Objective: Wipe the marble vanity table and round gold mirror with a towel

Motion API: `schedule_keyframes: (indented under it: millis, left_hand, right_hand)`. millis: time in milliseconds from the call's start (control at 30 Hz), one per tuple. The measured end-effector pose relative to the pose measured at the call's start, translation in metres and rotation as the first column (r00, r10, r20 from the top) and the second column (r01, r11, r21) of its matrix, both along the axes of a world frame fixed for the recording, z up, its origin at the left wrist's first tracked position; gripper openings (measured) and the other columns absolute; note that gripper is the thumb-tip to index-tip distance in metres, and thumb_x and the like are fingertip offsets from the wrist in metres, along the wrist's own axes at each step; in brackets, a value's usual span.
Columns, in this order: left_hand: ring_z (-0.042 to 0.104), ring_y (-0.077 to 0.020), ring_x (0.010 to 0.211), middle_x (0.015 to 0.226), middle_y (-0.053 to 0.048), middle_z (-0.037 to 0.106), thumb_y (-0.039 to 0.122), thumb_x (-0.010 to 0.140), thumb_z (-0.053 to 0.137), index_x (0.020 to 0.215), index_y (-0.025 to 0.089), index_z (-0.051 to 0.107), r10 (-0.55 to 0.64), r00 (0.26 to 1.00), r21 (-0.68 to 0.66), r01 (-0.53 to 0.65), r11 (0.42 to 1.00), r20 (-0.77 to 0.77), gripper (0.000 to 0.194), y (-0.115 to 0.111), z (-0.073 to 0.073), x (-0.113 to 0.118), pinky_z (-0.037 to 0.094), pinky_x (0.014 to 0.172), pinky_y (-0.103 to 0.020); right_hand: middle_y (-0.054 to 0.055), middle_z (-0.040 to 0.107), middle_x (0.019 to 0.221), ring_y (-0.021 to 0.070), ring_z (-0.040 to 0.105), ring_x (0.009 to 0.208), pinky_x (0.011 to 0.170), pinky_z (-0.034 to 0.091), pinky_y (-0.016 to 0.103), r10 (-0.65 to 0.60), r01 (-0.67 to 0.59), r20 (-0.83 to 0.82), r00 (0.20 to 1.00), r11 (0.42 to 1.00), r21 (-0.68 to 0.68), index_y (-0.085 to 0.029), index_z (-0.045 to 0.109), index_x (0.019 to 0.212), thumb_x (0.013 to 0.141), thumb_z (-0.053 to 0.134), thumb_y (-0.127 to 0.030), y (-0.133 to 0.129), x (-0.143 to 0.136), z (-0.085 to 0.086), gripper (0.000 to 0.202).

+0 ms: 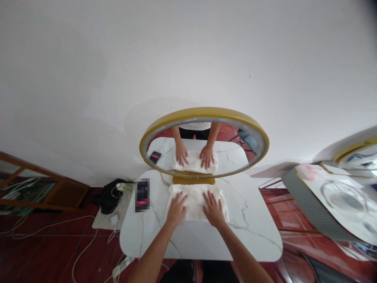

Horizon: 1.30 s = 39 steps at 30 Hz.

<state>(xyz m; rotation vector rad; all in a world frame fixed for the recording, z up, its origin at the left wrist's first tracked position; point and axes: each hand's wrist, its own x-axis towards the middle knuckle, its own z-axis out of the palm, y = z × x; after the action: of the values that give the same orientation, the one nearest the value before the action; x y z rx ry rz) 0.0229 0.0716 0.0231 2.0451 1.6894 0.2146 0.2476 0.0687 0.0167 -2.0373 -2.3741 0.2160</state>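
A folded white cloth (194,202) lies on a white marble-patterned table (256,239), just in front of the gold base (193,180) of an oval mirror (206,110). My left hand (177,209) rests flat on the cloth's left part, fingers spread. On its right part lies my right hand (213,209), palm down with the fingers apart. Neither hand grips anything. Both hands and the cloth also show in the mirror.
A phone with a cable (142,195) is at the table's left. A power strip (121,267) and cords are on the red floor at the lower left. Another table (332,200) stands at the right, near a black chair (326,271). A wall is behind the mirror.
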Motion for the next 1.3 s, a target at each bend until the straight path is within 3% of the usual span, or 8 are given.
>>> schedule_keyframes:
  millis: [100, 367, 500, 700, 1100, 1200, 1300]
  left_hand:
    - [0.014, -0.0225, 0.141, 0.153, 0.002, 0.022, 0.013, 0.083, 0.042, 0.142, 0.033, 0.029, -0.003, 1.0, 0.081, 0.002, 0.997, 0.02, 0.064, -0.021, -0.003, -0.003, 0.019, 0.113, -0.047]
    - [0.016, -0.0247, 0.141, 0.154, 0.002, 0.018, 0.02, 0.089, 0.041, 0.146, 0.033, 0.017, -0.105, 0.994, 0.161, 0.11, 0.981, -0.036, 0.063, -0.109, -0.013, -0.019, 0.023, 0.112, -0.05]
    - [0.018, -0.0255, 0.14, 0.154, 0.001, 0.016, 0.024, 0.089, 0.043, 0.146, 0.033, 0.016, -0.135, 0.988, 0.16, 0.146, 0.976, -0.073, 0.063, -0.122, -0.017, -0.023, 0.026, 0.111, -0.049]
    - [0.017, -0.0253, 0.14, 0.154, 0.003, 0.017, 0.024, 0.088, 0.045, 0.145, 0.034, 0.017, -0.136, 0.989, 0.16, 0.143, 0.977, -0.056, 0.064, -0.1, -0.016, -0.024, 0.024, 0.112, -0.049]
    - [0.016, -0.0237, 0.141, 0.153, 0.003, 0.02, 0.018, 0.082, 0.048, 0.143, 0.035, 0.027, -0.053, 0.998, 0.042, 0.052, 0.998, 0.038, 0.066, -0.006, -0.007, -0.019, 0.017, 0.114, -0.047]
    - [0.016, -0.0242, 0.141, 0.153, 0.003, 0.021, 0.017, 0.081, 0.048, 0.142, 0.035, 0.028, -0.028, 0.999, 0.038, 0.026, 0.999, 0.037, 0.067, -0.001, -0.007, -0.016, 0.018, 0.113, -0.047]
    - [0.016, -0.0231, 0.141, 0.152, 0.004, 0.023, 0.013, 0.081, 0.045, 0.142, 0.035, 0.028, 0.0, 0.999, 0.091, -0.003, 0.996, 0.036, 0.067, -0.011, -0.007, -0.013, 0.019, 0.113, -0.048]
  right_hand:
    - [-0.001, 0.012, 0.154, 0.0211, 0.011, 0.141, 0.111, 0.013, 0.052, -0.001, 0.003, -0.041, 0.999, 0.999, 0.046, -0.032, 0.007, 0.146, 0.091, 0.031, -0.031, -0.021, 0.001, -0.005, 0.06]
    - [0.001, 0.016, 0.153, 0.023, 0.014, 0.14, 0.112, 0.01, 0.052, 0.099, -0.092, -0.068, 0.993, 0.992, 0.092, -0.029, 0.011, 0.147, 0.091, 0.033, -0.038, -0.111, 0.01, -0.016, 0.06]
    - [0.002, 0.018, 0.152, 0.0244, 0.016, 0.14, 0.112, 0.01, 0.052, 0.122, -0.117, -0.058, 0.991, 0.989, 0.093, -0.029, 0.012, 0.147, 0.09, 0.035, -0.04, -0.124, 0.013, -0.018, 0.062]
    - [0.003, 0.018, 0.152, 0.0244, 0.016, 0.14, 0.111, 0.008, 0.054, 0.119, -0.116, -0.015, 0.993, 0.983, 0.139, -0.03, 0.012, 0.146, 0.089, 0.035, -0.035, -0.099, 0.009, -0.019, 0.062]
    - [0.001, 0.013, 0.153, 0.0221, 0.009, 0.141, 0.111, 0.01, 0.052, 0.034, -0.036, 0.033, 0.999, 0.997, 0.068, -0.029, 0.01, 0.146, 0.091, 0.031, -0.033, -0.009, -0.006, -0.007, 0.059]
    - [0.001, 0.014, 0.153, 0.0219, 0.009, 0.141, 0.111, 0.01, 0.051, 0.018, -0.02, 0.024, 1.0, 0.998, 0.062, -0.029, 0.01, 0.146, 0.091, 0.031, -0.033, -0.004, -0.007, -0.006, 0.059]
    - [0.001, 0.013, 0.154, 0.0211, 0.009, 0.141, 0.112, 0.01, 0.051, 0.025, -0.025, -0.005, 1.0, 0.995, 0.099, -0.029, 0.006, 0.146, 0.092, 0.03, -0.032, -0.012, -0.007, -0.007, 0.06]
